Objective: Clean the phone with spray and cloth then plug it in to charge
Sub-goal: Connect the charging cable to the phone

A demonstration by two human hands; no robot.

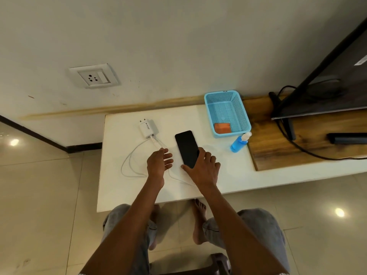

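A black phone [186, 146] lies screen up on the white table [123, 187]. My right hand [204, 167] grips its near end, thumb on the left edge and fingers on the right edge. My left hand [158, 162] hovers just left of the phone with its fingers spread and relaxed, holding nothing, over the white cable [129, 161]. The cable loops from the white charger adapter [148, 129] lying at the back of the table. A blue spray bottle [239, 142] stands to the right of the phone. An orange cloth [222, 128] lies inside the blue basket [224, 95].
A wall socket [93, 76] with a switch sits on the wall at the back left, above the table. A dark TV [327, 82] stands on a wooden board [278, 147] at the right, with black cables and a black bar beside it. My knees and feet are below the table's front edge.
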